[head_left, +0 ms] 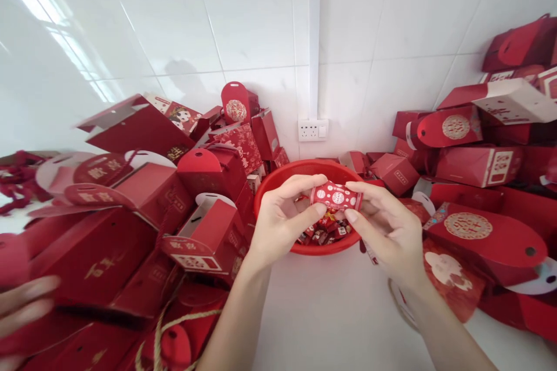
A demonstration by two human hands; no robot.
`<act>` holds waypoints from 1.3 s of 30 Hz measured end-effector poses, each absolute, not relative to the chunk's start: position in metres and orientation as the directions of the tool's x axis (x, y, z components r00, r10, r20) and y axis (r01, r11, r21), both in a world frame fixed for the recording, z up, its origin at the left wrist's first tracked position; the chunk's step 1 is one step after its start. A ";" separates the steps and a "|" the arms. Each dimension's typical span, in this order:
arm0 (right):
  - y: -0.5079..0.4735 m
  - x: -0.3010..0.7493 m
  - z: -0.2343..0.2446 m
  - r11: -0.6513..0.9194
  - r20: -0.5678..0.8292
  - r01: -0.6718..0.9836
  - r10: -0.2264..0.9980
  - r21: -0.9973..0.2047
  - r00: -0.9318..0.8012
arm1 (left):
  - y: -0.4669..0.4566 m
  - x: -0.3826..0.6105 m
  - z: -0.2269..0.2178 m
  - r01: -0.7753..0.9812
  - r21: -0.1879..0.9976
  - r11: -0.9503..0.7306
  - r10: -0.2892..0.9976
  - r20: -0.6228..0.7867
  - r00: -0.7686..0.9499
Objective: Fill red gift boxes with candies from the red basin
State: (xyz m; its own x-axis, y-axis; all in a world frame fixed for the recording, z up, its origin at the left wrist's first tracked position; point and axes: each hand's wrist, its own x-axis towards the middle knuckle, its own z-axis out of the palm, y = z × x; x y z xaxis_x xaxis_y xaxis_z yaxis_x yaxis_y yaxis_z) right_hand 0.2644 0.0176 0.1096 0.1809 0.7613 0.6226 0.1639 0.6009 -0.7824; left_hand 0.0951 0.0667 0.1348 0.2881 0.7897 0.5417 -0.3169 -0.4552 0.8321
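A small red wrapped candy [336, 197] with white printed patterns is pinched between both hands, one at each end. My left hand [289, 217] grips its left end with thumb and fingers, and my right hand [387, 226] grips the right end the same way. Just beneath and behind them stands a round red plastic basket [278, 177]. Many small wrapped candies [324, 233] lie inside it, partly hidden by my hands.
Red gift boxes [213, 237] are piled on the left, more gift boxes [472, 232] on the right. Another person's hand [26, 304] reaches in at the left edge. Behind rises a white tiled wall with a power socket [313, 130]. A beige rope handle [159, 330] lies front left.
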 end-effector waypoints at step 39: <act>0.033 0.262 0.116 0.732 0.747 0.149 0.651 -0.664 0.133 | 0.071 0.103 0.128 -0.367 0.809 -0.459 0.852 0.518 0.076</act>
State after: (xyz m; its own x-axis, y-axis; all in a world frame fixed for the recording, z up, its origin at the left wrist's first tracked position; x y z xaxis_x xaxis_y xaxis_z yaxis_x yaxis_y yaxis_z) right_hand 0.2624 0.0334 0.1156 0.1330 0.6510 0.7474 0.1493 0.7323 -0.6644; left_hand 0.1025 0.0713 0.1277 0.0755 0.8523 0.5176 -0.3669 -0.4589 0.8092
